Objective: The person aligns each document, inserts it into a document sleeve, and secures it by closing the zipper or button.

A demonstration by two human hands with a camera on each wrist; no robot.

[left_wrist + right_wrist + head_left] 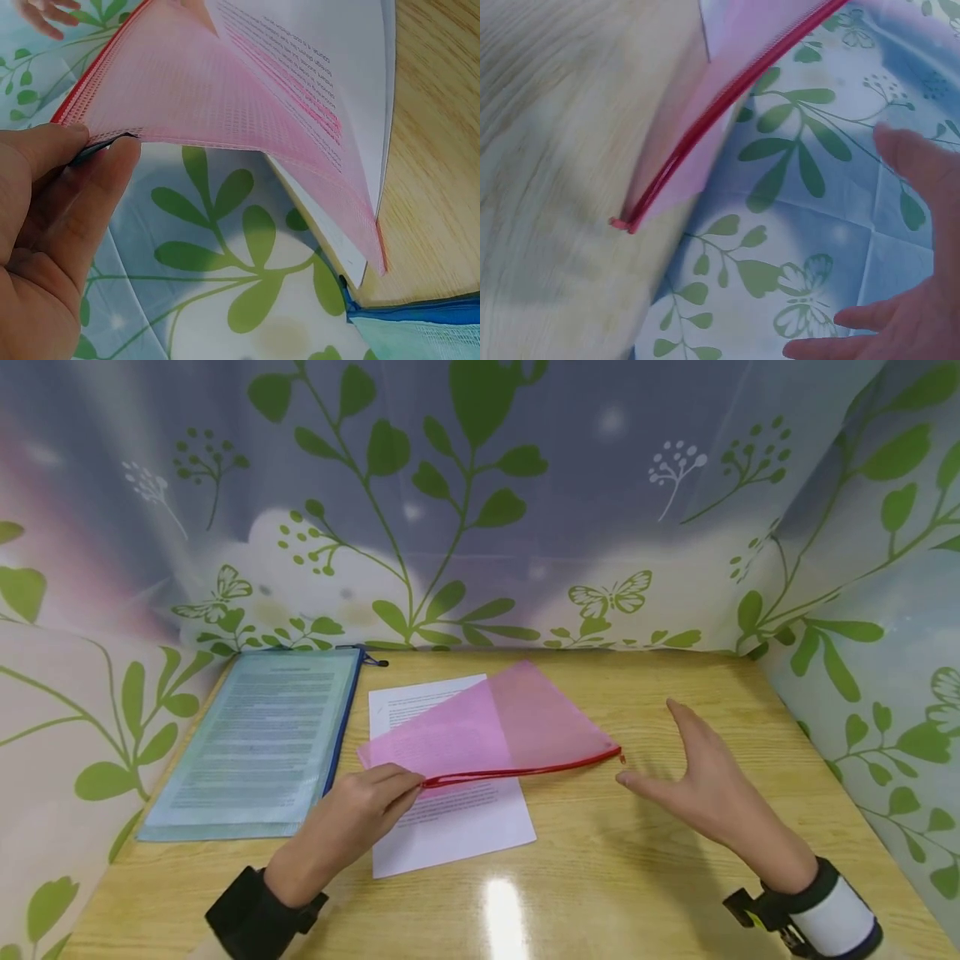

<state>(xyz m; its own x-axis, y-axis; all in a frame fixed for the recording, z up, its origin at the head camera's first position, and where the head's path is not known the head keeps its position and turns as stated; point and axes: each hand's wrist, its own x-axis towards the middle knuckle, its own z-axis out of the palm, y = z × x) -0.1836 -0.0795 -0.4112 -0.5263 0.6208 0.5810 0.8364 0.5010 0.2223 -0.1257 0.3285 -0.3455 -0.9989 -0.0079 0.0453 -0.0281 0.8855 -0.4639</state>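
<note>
A pink mesh zipper pouch [555, 710] with a red zipper edge hangs tilted above the table. My left hand [367, 806] pinches its near left corner between thumb and fingers; the left wrist view shows the pinched corner of the pouch [172, 90] up close. Partly under the pouch lies a printed sheet of paper [457, 843], and its text shows through the mesh. My right hand [712, 777] is held in the air beside the pouch's right end, thumb and fingers spread and touching nothing. In the right wrist view, the red zipper [727, 97] runs apart from that hand.
On the left of the wooden table [600, 877] lies a light-blue zipper pouch [247, 743] with printed papers inside and a dark blue zipper edge. A patterned curtain [480, 527] encloses the table's back and sides.
</note>
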